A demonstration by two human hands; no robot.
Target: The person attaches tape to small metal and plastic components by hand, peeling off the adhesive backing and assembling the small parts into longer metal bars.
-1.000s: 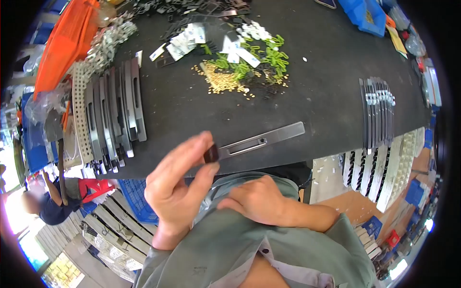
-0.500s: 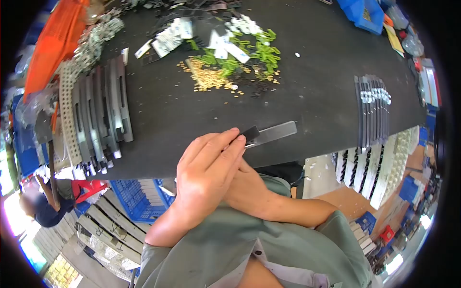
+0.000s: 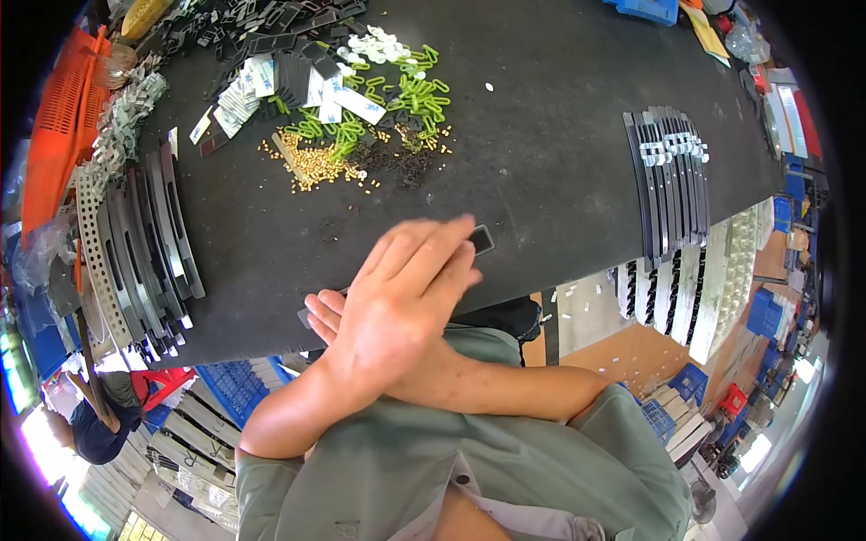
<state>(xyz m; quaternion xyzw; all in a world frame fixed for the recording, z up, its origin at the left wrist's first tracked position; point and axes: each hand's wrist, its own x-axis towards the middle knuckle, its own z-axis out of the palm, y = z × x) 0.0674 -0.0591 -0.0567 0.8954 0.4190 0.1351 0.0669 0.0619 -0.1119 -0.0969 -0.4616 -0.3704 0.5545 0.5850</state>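
My left hand [image 3: 392, 293] lies across my right hand, its fingers stretched toward the right and reaching over a flat strip [image 3: 305, 316]. Just beyond its fingertips shows a dark rectangular end piece [image 3: 483, 240] with a pale edge. Underneath, my right hand [image 3: 327, 316] points to the left with its fingertips spread near the strip's left end. Both hands hide the middle of the strip, which rests near the table's front edge. Palms and any small part beneath them are out of sight.
On the black table [image 3: 541, 180] lie small gold parts [image 3: 316, 167], green loops [image 3: 419, 95], and white stickers [image 3: 361, 105]. Slotted strips [image 3: 135, 257] stand at the left beside an orange basket [image 3: 59, 135]. More strips [image 3: 672, 194] lie at the right. A person [image 3: 95, 437] is at far left.
My left hand first held a small dark piece, then came down over the strip. Now my right hand reaches farther left beneath it. The view has shifted, moving the table items left and up.
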